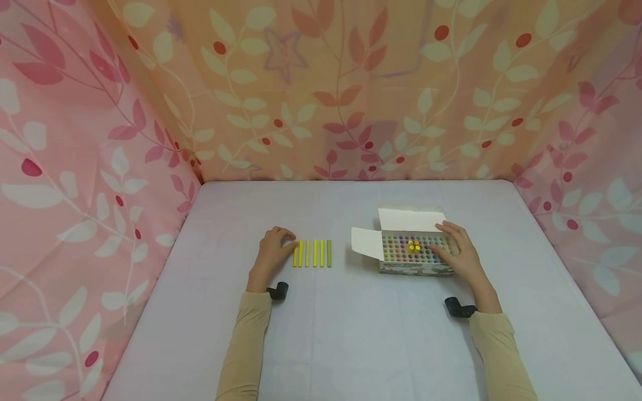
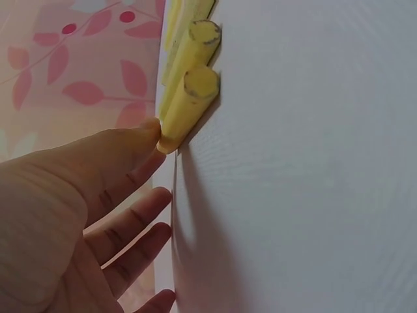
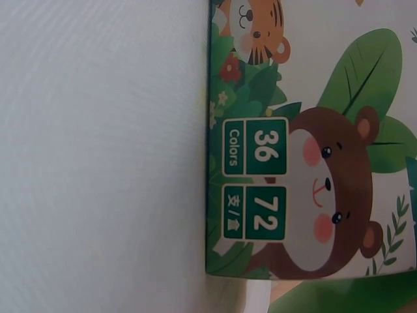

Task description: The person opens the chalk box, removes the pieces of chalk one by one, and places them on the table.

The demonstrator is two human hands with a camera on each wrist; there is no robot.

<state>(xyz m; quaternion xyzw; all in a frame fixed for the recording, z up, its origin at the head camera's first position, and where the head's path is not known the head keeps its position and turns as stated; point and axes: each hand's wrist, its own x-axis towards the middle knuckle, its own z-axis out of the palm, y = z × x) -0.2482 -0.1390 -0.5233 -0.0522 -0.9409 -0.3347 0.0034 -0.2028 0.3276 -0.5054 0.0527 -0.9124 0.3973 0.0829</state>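
Several yellow crayons (image 1: 315, 253) lie side by side on the table, the rightmost one more olive. My left hand (image 1: 273, 250) is at the left end of this row. Its thumb and index finger pinch the far end of the leftmost crayon (image 2: 189, 107), while the other fingers spread loosely. An open cardboard crayon box (image 1: 416, 269) stands to the right, filled with rows of coloured crayons. A few yellow and orange crayons (image 1: 413, 247) stick up in its middle. My right hand (image 1: 463, 256) rests over the box's right end, thumb over the crayons and fingers extended toward the back corner.
The box's white lid flap (image 1: 411, 219) stands up at the back, and a side flap (image 1: 367, 243) sticks out left. White cloth covers the table (image 1: 351, 340). Floral curtains (image 1: 321, 89) hang behind and at both sides. Black wrist cameras (image 1: 457, 307) sit on both wrists.
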